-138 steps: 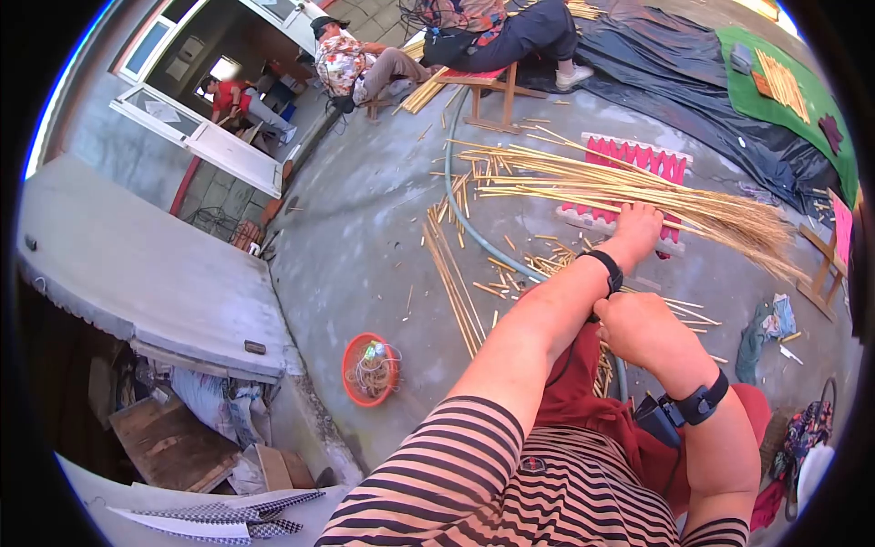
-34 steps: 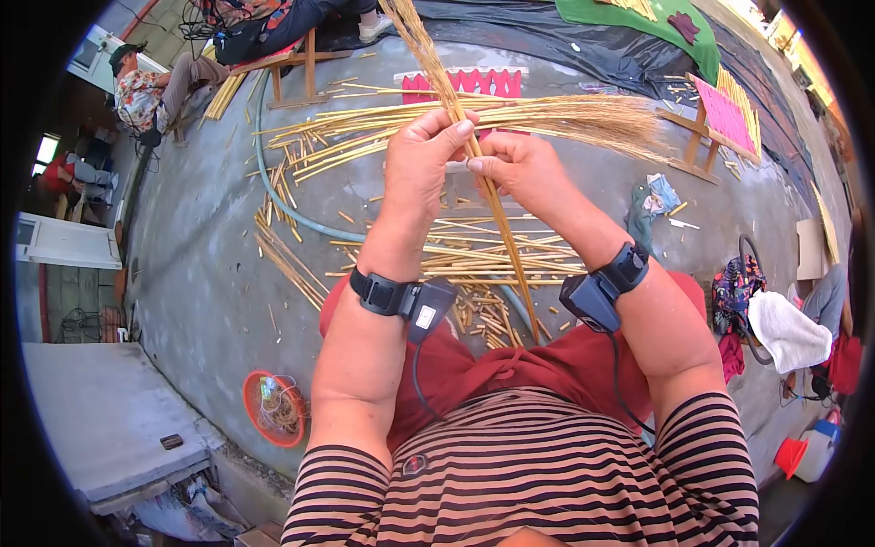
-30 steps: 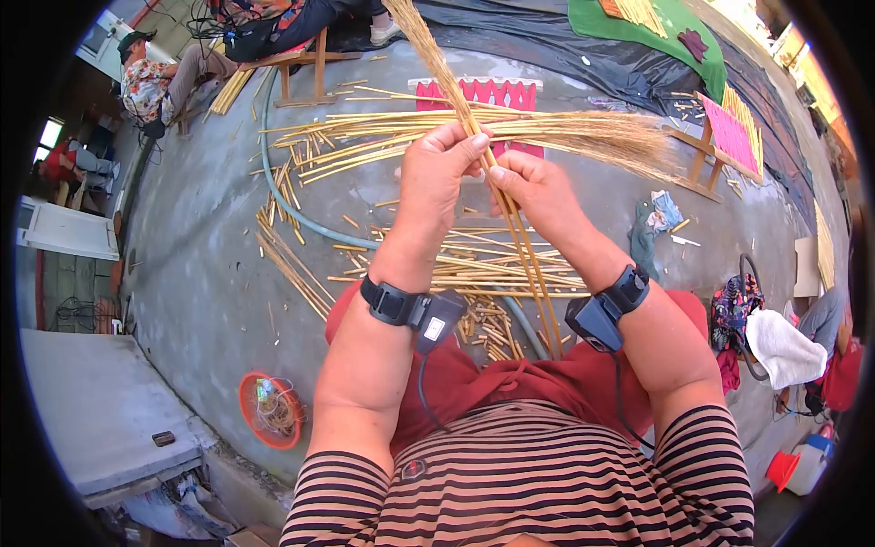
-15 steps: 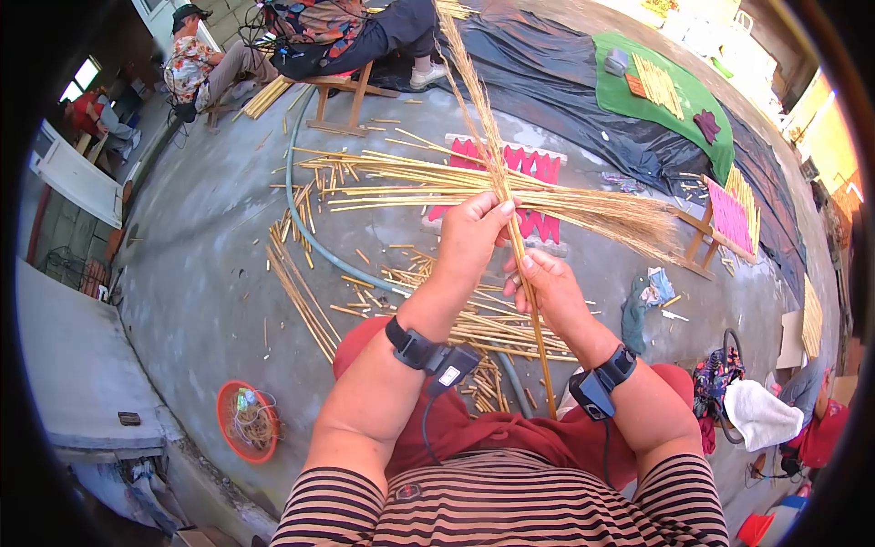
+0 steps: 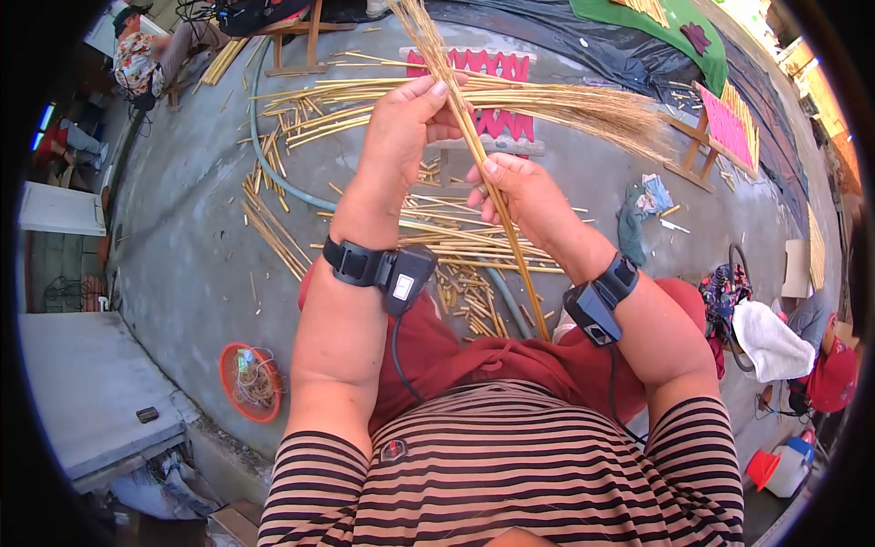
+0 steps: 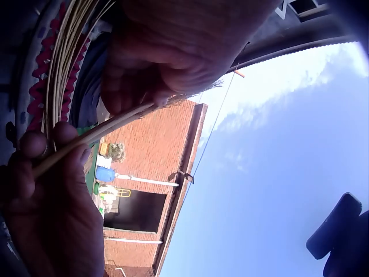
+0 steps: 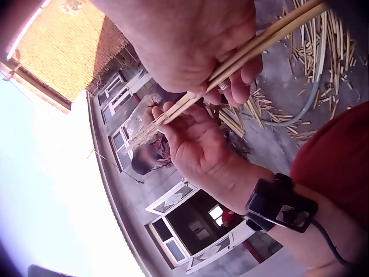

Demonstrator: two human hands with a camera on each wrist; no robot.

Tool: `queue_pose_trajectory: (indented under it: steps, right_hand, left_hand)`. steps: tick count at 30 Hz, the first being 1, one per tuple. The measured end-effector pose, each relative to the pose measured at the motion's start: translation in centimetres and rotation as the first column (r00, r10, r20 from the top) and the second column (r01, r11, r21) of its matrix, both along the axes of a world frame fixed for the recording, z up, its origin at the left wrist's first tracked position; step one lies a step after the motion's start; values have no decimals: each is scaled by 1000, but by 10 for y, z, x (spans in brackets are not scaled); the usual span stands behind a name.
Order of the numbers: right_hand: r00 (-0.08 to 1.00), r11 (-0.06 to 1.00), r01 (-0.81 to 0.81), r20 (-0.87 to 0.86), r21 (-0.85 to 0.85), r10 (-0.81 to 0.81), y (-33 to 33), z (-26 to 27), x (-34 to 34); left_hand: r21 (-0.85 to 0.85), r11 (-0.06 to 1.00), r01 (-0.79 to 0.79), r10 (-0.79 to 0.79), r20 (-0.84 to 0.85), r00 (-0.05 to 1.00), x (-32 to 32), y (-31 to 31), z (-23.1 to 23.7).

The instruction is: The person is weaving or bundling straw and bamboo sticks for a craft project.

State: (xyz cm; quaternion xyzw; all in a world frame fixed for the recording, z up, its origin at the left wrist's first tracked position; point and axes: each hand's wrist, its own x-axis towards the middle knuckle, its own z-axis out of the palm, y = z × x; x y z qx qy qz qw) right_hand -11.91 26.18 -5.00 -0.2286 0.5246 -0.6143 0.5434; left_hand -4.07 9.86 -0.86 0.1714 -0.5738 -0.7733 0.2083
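Observation:
Both hands hold a few long, thin broomcorn stalks (image 5: 513, 232), slanting from the feathery heads at top to the cut ends near the lap. Higher up, my left hand (image 5: 401, 128) grips them below the heads, thumb on top. Lower down, my right hand (image 5: 521, 190) pinches the same stalks between thumb and fingers. In the right wrist view, the stalks pass under my right hand (image 7: 196, 40) towards my left palm (image 7: 199, 147). Behind the hands, a pile of similar stalks (image 5: 565, 100) lies across a low stand with pink webbing (image 5: 507, 66).
Cut stalk pieces (image 5: 469, 296) and longer stalks (image 5: 492, 246) lie on the concrete around a grey-blue hose (image 5: 299, 193). An orange basket (image 5: 225, 372) stands at left, a pink-topped stool (image 5: 726, 128) at right. A seated person (image 5: 137, 59) is at upper left.
Earlier my left hand reached onto the pile; now both hands hold stalks in front of the body. The lower stalks were spread apart a second ago and now lie close together.

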Motion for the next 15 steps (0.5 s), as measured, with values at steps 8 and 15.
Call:
queue_pose_trajectory:
  steps: [8,15]
  right_hand:
    - [1000,1000,-7,16,2,7,-3,-2,-7]
    - [1000,999,-16,25,33,15,-1,2,0]
  left_hand:
    - [-80,997,11,-7,56,998,-6,5,-2]
    - [-36,997,-65,65,-12,998,-4,10,1]
